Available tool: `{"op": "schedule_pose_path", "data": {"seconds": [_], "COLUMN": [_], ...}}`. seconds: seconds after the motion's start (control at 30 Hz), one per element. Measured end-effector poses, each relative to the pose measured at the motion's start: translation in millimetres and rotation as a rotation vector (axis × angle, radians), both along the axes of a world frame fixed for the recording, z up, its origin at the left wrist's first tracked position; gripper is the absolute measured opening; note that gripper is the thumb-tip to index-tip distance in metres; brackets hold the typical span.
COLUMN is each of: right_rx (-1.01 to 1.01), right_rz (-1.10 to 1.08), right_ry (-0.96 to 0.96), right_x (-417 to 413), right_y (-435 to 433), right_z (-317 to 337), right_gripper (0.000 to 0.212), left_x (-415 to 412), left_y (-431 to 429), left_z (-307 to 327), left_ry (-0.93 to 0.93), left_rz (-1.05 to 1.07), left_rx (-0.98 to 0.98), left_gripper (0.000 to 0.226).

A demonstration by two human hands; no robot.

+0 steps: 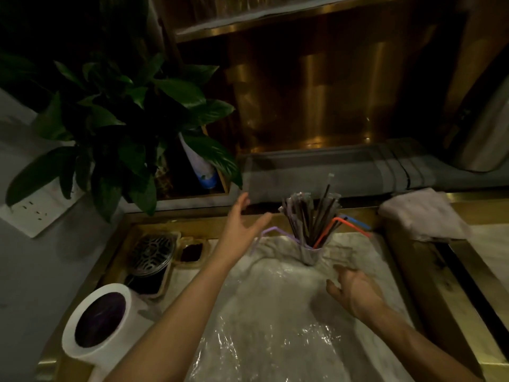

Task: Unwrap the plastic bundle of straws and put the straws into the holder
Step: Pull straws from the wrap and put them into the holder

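Crinkled plastic wrap [275, 312] lies spread from the table's [184, 277] near edge up to the holder [309, 256], which stands mid-way along the far edge with the straws [308, 219] in it, long axes near upright, fanning toward that edge, bent orange and blue tips turned right, the purple left. Both hands are empty: the left hand [242, 224] hovers just left of the straws, fingers [242, 202] wide, the right hand [355, 292] over the wrap beside the holder, fingers loosely spread. With the wrap seemingly bunched against the holder's base, tugging it or brushing the top-heavy fan could tip everything.
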State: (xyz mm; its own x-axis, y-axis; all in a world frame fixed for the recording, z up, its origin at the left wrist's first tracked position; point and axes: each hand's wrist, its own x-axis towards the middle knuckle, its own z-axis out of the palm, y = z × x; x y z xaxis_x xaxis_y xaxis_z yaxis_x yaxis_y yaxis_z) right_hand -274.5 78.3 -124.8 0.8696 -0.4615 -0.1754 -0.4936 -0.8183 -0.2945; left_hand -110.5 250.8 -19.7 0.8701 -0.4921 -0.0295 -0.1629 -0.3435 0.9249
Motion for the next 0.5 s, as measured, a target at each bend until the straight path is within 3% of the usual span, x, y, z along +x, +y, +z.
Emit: {"op": "schedule_pose_path", "data": {"seconds": [0.13,0.2,0.3,0.4,0.5], "right_rx": [0.117,0.213,0.342,0.441,0.492], "right_rz": [-0.107,-0.155,-0.205,-0.226,-0.264], "right_ry": [-0.045,-0.084,-0.142,-0.255,-0.337], "right_x": [9.7,16.1,27.0,38.1,47.5], "right_y": [-2.2,-3.8,-5.0,-5.1,-7.8], "right_z": [2.9,3.9,9.5,17.5,19.8], "right_gripper": [0.063,0.074,0.079,0.079,0.074], "left_x": [-1.3,-1.9,-9.4,-36.7,-60.3], "left_y": [28.3,37.7,34.0,18.5,-3.2], "left_z": [-36.6,-56.7,-77.4,-82.7,-94.8], "left_ry": [0.165,0.250,0.111,-0.082,0.002], "left_rz": [-0.052,-0.077,0.140,0.450,0.357], "left_rx": [0.009,0.078,0.190,0.145,0.093], "left_gripper": [0.080,0.092,0.096,0.087,0.078]}}
